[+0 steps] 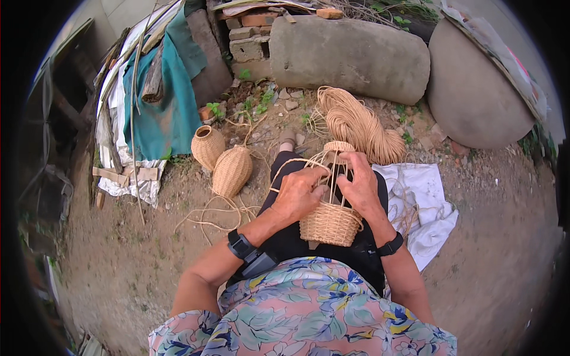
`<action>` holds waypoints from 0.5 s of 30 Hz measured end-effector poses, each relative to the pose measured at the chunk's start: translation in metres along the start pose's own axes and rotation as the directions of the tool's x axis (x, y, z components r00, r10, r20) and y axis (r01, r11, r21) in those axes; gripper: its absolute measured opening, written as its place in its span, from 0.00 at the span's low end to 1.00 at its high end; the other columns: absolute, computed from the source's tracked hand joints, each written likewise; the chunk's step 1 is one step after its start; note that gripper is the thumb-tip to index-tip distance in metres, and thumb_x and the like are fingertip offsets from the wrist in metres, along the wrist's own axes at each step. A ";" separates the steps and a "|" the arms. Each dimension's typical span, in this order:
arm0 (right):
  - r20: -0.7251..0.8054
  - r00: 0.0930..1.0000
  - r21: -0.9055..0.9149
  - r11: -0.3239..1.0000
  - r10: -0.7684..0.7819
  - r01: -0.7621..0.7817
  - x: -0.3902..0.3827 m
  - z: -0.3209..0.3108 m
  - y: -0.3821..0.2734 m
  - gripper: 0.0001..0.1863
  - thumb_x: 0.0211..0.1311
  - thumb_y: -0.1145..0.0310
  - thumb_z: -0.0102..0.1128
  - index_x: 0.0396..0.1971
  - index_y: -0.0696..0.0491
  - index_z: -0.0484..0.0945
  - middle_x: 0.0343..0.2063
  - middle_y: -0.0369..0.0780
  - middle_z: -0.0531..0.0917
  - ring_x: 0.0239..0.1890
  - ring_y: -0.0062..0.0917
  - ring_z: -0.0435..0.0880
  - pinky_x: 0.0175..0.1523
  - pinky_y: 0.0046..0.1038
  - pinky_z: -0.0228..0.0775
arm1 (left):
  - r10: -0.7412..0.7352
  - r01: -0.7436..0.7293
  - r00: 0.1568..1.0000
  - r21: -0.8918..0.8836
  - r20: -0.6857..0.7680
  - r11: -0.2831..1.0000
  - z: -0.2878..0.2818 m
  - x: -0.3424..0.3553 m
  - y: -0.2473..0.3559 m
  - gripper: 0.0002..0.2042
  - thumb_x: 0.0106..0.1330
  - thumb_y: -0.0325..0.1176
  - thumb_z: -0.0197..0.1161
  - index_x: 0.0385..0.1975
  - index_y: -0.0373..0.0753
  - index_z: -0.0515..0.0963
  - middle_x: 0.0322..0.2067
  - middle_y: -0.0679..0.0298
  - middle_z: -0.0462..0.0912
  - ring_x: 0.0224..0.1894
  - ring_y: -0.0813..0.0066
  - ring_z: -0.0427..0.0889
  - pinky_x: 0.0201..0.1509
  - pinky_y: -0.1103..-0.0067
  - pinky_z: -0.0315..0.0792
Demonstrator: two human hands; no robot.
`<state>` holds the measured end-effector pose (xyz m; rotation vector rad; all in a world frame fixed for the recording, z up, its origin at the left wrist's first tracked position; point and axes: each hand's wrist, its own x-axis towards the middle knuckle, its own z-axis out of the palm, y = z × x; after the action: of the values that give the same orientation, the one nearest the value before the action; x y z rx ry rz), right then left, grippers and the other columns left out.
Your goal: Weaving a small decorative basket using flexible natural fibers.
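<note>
Clearly half-woven, the tan wicker basket (330, 222) shows bare upright spokes, both hands' grips clamped on them.

I see both forearms coming up from the lower edge and meeting over my lap. My left hand (298, 193) is curled, knuckles up, fingers bent inward toward the right one. My right hand (360, 183) stands more upright, fingers pointing away from me, thumb turned toward the left. Both wrists are bent slightly inward, the hands nearly touching, elbows spread wide.
</note>
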<state>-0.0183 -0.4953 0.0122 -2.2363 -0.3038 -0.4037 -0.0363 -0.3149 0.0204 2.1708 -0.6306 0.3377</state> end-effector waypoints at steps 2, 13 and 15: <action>-0.043 0.999 0.066 0.997 -0.028 0.031 -0.006 0.002 0.004 0.22 0.46 0.76 0.56 0.46 0.54 0.73 0.45 0.42 0.76 0.42 0.37 0.80 0.48 0.36 0.72 | -0.095 0.101 0.993 -0.093 0.067 0.991 -0.006 -0.003 0.004 0.14 0.59 0.24 0.64 0.46 0.38 0.78 0.23 0.62 0.76 0.21 0.74 0.75 0.27 0.76 0.71; -0.118 0.992 0.169 0.984 -0.040 0.060 -0.011 0.003 0.002 0.21 0.44 0.79 0.56 0.44 0.55 0.73 0.45 0.42 0.77 0.39 0.32 0.80 0.45 0.30 0.74 | -0.020 0.006 0.995 -0.139 -0.103 0.990 -0.008 -0.034 0.004 0.16 0.62 0.21 0.61 0.50 0.38 0.74 0.25 0.66 0.78 0.20 0.85 0.74 0.23 0.83 0.71; -0.141 0.990 0.207 0.978 0.001 0.028 -0.010 0.007 0.011 0.20 0.44 0.80 0.55 0.42 0.55 0.74 0.45 0.42 0.77 0.38 0.30 0.79 0.44 0.29 0.74 | -0.199 0.178 0.980 -0.439 -0.001 0.881 -0.010 -0.037 0.003 0.16 0.63 0.21 0.61 0.51 0.38 0.73 0.27 0.65 0.79 0.22 0.84 0.75 0.24 0.83 0.71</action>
<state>-0.0228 -0.4979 -0.0038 -1.9912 -0.2737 -0.5098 -0.0697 -0.2971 0.0122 1.7651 -0.4145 0.1233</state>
